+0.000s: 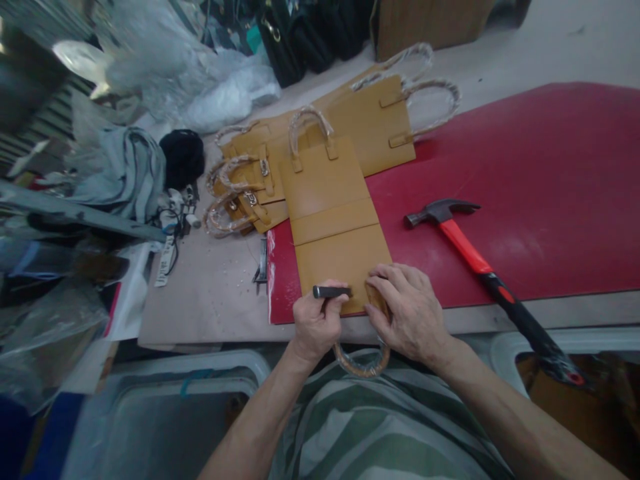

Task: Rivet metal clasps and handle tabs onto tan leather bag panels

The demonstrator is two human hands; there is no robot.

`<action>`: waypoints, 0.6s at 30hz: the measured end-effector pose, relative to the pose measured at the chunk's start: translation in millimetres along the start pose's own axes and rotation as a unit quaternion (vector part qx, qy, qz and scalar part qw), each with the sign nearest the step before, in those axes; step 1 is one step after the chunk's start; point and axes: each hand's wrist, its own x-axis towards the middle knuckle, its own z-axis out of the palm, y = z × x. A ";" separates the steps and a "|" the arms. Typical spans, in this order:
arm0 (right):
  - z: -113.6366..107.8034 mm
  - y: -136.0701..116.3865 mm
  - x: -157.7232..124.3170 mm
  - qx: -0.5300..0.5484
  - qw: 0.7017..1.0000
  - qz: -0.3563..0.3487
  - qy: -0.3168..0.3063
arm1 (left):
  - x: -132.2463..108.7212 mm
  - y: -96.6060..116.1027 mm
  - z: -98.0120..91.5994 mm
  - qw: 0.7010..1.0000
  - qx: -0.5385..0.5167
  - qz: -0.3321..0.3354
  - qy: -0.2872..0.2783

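Note:
A tan leather bag panel (334, 217) lies flat on the red cutting mat (525, 193), one wrapped handle at its far end and another (361, 363) hanging over the bench edge near me. My left hand (316, 323) is closed around a dark metal punch (331, 291), whose tip rests on the panel's near edge. My right hand (407, 310) presses fingers down on the panel's near right corner, by the handle tab.
A claw hammer with a red and black handle (480, 263) lies on the mat to the right, reaching past the bench edge. Several more tan bags (345, 127) are stacked behind. Cloth, plastic wrap and cables (150, 173) crowd the left. Grey bins (190, 393) sit below.

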 end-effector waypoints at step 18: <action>-0.8 1.3 -2.0 0.004 1.000 -0.008 0.006 | -11.7 -0.7 4.3 0.998 -0.030 0.019 0.051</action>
